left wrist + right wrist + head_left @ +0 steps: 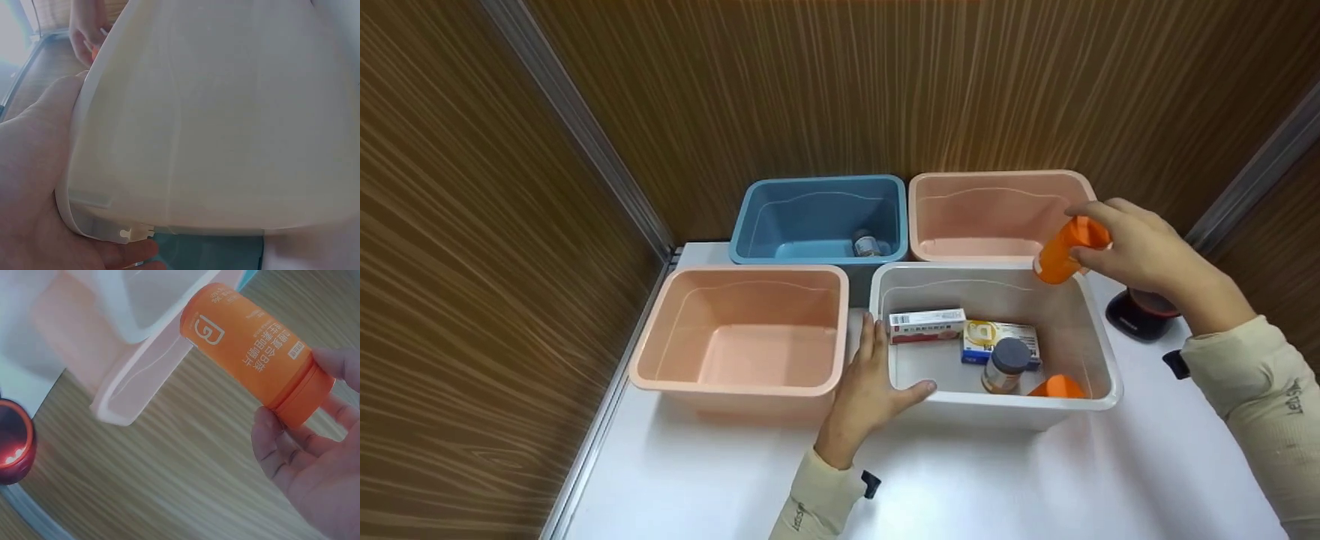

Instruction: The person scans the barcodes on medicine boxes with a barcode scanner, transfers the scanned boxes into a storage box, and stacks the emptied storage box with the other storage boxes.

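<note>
An orange pill bottle [247, 349] with white printing hangs tilted in my right hand [1147, 247], which pinches it near its cap end. In the head view the bottle is above the right back corner of a white bin [975, 405]. My left hand [866, 394] rests on that bin's front left corner, fingers extended along the left side and thumb on the front rim. Inside the white bin lie a red-and-white box [926, 327], a yellow-and-blue box [982, 337], a bottle with a dark grey cap [1009, 360] and another orange item [1059, 386], partly hidden by the rim.
A pink bin [742, 391] stands to the left. Behind are a blue bin [817, 180], holding a small bottle [865, 244], and a second pink bin [997, 177]. A black-and-red device [1140, 315] sits right of the white bin. Wood-patterned walls [810, 82] enclose the white table [960, 480].
</note>
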The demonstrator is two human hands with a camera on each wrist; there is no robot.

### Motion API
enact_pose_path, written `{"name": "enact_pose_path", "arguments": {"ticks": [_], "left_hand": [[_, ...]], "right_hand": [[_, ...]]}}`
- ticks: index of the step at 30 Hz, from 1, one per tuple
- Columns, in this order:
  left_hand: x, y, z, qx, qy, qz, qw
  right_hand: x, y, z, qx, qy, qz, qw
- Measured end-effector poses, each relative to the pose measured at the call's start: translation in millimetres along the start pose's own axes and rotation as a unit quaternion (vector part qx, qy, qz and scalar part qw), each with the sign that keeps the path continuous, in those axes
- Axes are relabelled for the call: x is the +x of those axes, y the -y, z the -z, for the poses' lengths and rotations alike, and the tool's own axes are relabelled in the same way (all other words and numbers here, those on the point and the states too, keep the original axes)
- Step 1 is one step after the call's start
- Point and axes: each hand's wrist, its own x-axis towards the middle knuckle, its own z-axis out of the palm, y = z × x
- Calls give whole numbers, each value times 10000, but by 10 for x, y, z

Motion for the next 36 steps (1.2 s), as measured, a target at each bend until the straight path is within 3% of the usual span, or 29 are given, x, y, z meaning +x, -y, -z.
{"name": "enact_pose_path", "arguments": {"ticks": [10, 28, 36], "left_hand": [[-2, -49, -34, 30, 28, 75, 10000], [-49, -152, -73, 75, 56, 217, 9997], [-82, -194, -91, 88, -19, 35, 10000]], "right_hand": [[292, 313, -102, -30, -197, 516, 9985], [947, 1025, -572, 1097, -110, 1015, 9887], [1228, 1179, -834, 1452, -273, 965, 9843]]}}
